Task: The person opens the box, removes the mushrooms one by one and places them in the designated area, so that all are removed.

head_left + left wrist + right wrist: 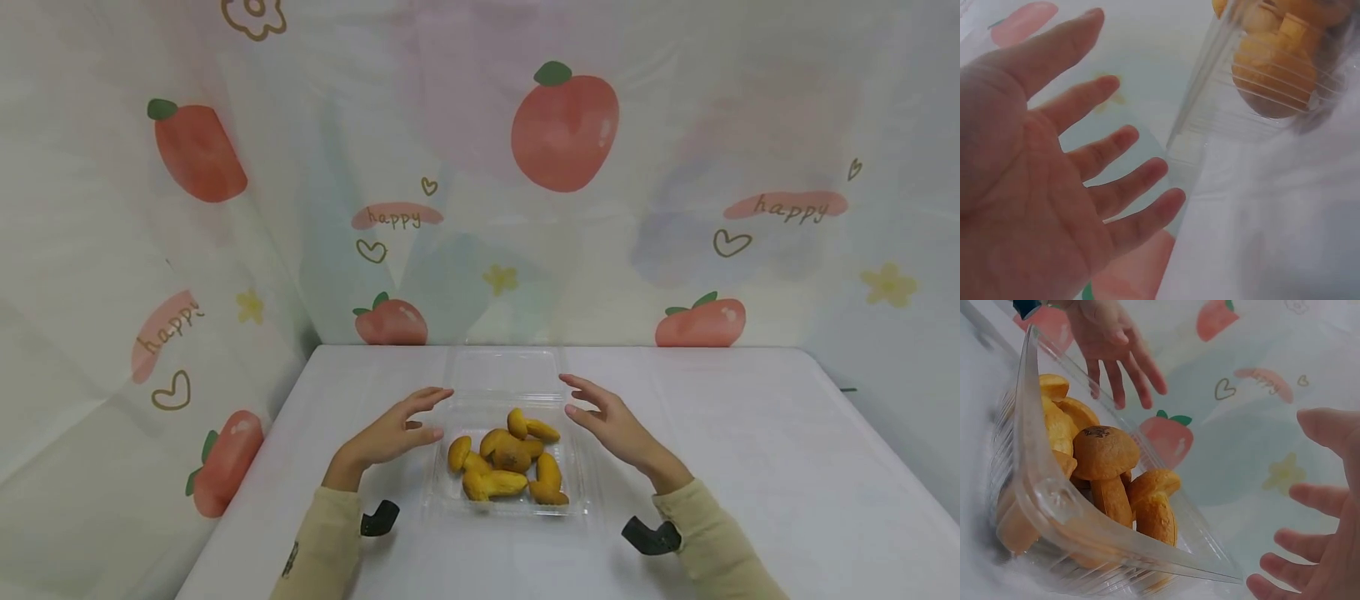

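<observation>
A clear plastic clamshell box [576, 477] sits on the table with its hinged lid [506, 371] folded back behind it. Several yellow-brown mushrooms [512, 454] lie in the box. Beside the box's left edge, my left hand [386, 433] is held with fingers extended and spread, gripping nothing. On the other side hovers my right hand [618, 427], likewise with spread fingers around no object. In the right wrist view, a mushroom [1107, 453] with a dark-marked brown cap stands out among the others. The left wrist view shows a mushroom [1272, 75] through the ribbed plastic wall.
White cloth covers the table [750, 450]. Behind and to the left hangs a pale curtain [465, 125] printed with red fruit, hearts and flowers. A black curved piece [380, 518] is at the left wrist, and another black piece [651, 536] is at the right.
</observation>
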`<state>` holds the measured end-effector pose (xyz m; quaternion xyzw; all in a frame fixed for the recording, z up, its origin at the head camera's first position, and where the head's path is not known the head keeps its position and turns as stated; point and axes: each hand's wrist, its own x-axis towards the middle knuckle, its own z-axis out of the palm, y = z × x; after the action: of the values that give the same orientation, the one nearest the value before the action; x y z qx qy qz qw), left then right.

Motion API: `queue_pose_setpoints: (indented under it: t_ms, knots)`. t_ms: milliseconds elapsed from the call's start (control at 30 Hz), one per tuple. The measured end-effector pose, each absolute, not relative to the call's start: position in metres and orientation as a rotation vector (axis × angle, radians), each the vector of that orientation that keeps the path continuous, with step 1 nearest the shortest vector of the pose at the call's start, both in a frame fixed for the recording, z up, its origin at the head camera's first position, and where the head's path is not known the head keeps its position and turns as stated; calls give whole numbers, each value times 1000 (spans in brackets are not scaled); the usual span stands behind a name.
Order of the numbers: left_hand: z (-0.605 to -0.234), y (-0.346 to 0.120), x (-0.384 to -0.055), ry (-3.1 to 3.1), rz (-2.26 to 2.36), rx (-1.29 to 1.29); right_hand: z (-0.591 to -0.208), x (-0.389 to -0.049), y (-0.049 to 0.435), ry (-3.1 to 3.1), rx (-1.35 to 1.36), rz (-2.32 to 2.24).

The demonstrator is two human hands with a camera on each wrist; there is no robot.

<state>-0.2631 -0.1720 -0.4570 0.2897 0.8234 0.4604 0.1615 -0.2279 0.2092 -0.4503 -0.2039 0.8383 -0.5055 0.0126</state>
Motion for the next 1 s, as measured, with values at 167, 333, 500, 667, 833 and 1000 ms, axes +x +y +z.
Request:
queue_pose_setpoints:
  t_ms: [167,333,500,667,833,1000]
  knots:
    - [-453,-171,-257,2390,1227,869,-450,-227,205,2630,-666,-1569]
    - [-452,-171,-252,2415,1155,859,-450,-226,200,2649,-684,-1539]
    - [-451,-171,-250,2391,1115,853,-452,-223,196,2653,-699,-1529]
    - [-451,-172,-248,2374,1094,845,-454,-220,193,2670,-731,-1508]
    - [-453,-173,-248,2390,1050,824,-457,-217,189,2715,-742,-1453]
    - [-454,-174,-249,2403,1031,816,-463,-216,183,2730,-776,-1423]
